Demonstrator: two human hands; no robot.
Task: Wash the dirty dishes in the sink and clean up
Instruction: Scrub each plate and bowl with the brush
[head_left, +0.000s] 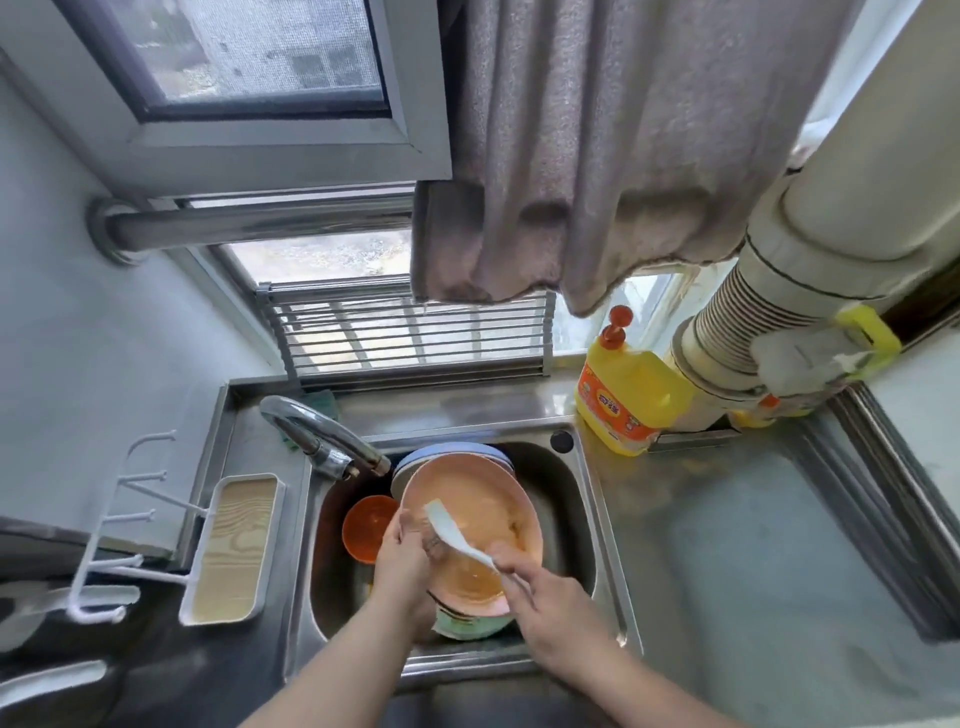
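Observation:
A pink plate (478, 499) lies tilted on top of a stack of dishes in the steel sink (582, 499). My right hand (550, 613) grips the handle of a white spoon (452, 530) whose bowl points up and left over the plate. My left hand (402, 561) holds the plate's left rim, fingers curled by the spoon's shaft. A blue plate (457, 451) sticks out behind the pink one. A green dish (467, 626) shows under it. An orange bowl (366, 527) sits at the sink's left.
The faucet (322, 434) arches over the sink's back left. A yellow detergent bottle (623, 395) stands on the steel counter (753, 545) at the back right. A metal rack (410, 332) leans at the window, a grey towel (571, 182) hangs above, a wooden-bottomed tray (234, 545) sits left.

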